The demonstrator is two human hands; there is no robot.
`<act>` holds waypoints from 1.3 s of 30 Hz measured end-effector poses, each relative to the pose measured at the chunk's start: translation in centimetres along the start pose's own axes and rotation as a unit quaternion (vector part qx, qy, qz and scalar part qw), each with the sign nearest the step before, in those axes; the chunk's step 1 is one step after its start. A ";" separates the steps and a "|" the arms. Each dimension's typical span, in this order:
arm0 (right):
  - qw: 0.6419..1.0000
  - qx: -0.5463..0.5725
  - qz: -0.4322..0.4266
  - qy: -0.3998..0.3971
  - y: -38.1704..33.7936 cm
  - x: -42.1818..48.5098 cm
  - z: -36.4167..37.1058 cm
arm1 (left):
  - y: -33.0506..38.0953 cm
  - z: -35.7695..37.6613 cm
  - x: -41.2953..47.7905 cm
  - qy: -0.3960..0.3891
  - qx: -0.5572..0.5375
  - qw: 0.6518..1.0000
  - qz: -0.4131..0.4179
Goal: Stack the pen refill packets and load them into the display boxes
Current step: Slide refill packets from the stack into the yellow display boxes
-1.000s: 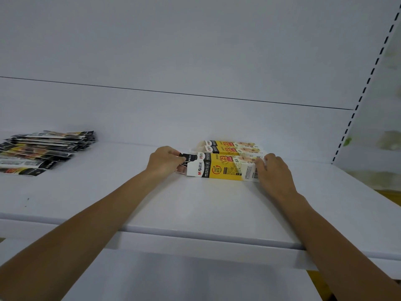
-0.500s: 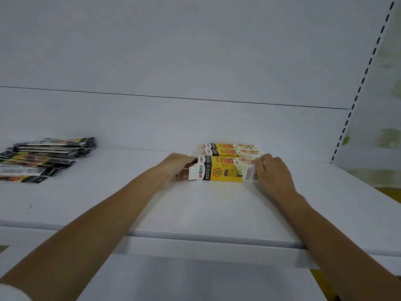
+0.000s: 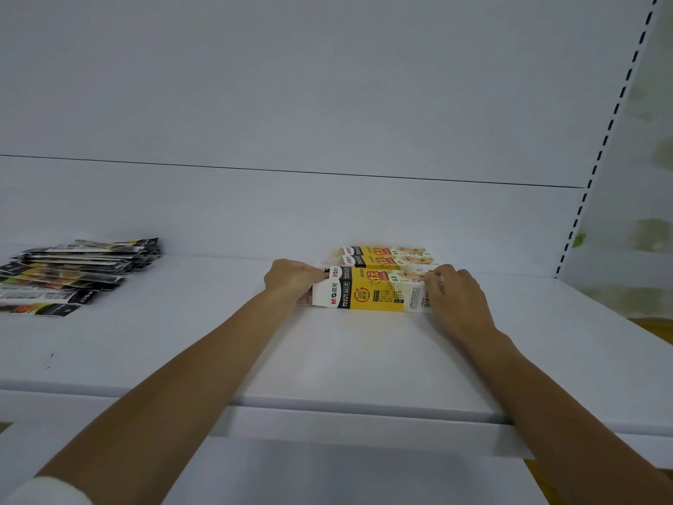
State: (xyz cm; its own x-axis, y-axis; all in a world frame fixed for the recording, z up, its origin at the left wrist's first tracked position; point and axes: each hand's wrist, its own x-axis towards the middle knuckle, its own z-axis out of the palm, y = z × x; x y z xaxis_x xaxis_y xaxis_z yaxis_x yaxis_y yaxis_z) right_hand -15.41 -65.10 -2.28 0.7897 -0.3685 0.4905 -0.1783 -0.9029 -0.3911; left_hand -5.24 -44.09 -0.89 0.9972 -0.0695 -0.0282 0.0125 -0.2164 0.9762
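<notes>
Step in hand: loading, I judge; the front display box point(image 3: 368, 295) lies on its side on the shelf point(image 3: 327, 359), its open end towards the left hand point(image 3: 291, 280).
Next move: probably seating the contents fully and shutting the end flap, which calls for a push along the box against a firm brace at the far end.
Left hand: arm stretched forward, fingers point(image 3: 313, 275) curled tight at the box's open end; whether they pinch a packet, a flap or nothing is hidden.
Right hand point(image 3: 455, 297): arm stretched forward, fingers point(image 3: 437, 278) wrapped over the box's closed end, holding it.
Box position: between the two sets of fingers, touching both.
Other display boxes point(image 3: 382, 256): just beyond the fingers.
Loose refill packets point(image 3: 69, 275): piled well to the left of the left fingers.
</notes>
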 end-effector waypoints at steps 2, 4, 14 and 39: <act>1.000 -0.007 -0.005 -0.001 -0.1 0.0 -0.1 | 0.0 0.1 0.1 -0.005 0.007 1.000 -0.010; 0.998 -0.046 -0.026 -0.017 -0.2 -0.1 -0.3 | 0.2 0.3 -0.1 -0.024 0.023 0.999 -0.012; 0.996 0.059 0.071 0.017 0.6 0.2 -0.1 | -0.6 -0.2 -1.6 -0.048 0.044 0.995 0.081; 0.997 0.017 0.071 0.031 1.2 0.6 0.1 | -1.5 -0.4 -3.1 -0.221 0.295 0.910 0.191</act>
State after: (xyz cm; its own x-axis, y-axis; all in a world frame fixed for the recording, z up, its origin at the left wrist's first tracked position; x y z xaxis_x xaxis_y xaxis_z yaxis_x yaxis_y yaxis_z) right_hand -15.13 -66.36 -2.56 0.7199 -0.5066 0.4745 -0.2657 -0.8327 -0.4858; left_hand -8.33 -43.17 -2.16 0.7921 -0.6054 0.0779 -0.4999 -0.5701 0.6520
